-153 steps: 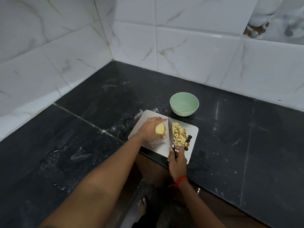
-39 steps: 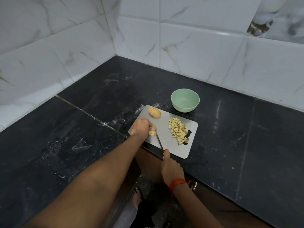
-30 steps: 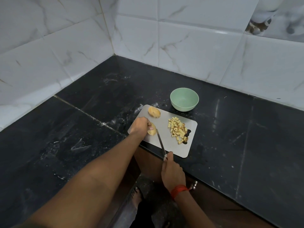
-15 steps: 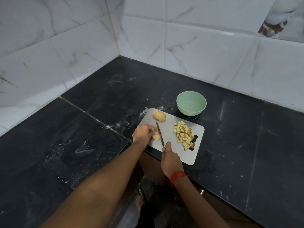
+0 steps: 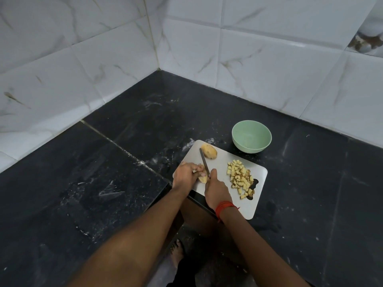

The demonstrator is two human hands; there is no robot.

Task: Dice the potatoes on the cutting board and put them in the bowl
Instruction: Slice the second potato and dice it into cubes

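Pinning a potato piece (image 5: 203,179) near the cutting board's (image 5: 223,162) 8 o'clock edge with the left grip (image 5: 186,175), fingers curled over it. Clasping the knife (image 5: 204,160) handle in the right grip (image 5: 215,189), blade pointing toward 11 o'clock beside that piece. Elsewhere on the board: potato half (image 5: 209,151) at 11 o'clock, diced potato (image 5: 241,179) at 3 o'clock; green bowl (image 5: 248,149) on the surface (image 5: 145,141) beyond at 1 o'clock.

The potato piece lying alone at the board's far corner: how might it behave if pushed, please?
The potato piece looks rounded, so it may rock or roll. It seems solid, probably stiff. The smooth cutting board could let it slide.
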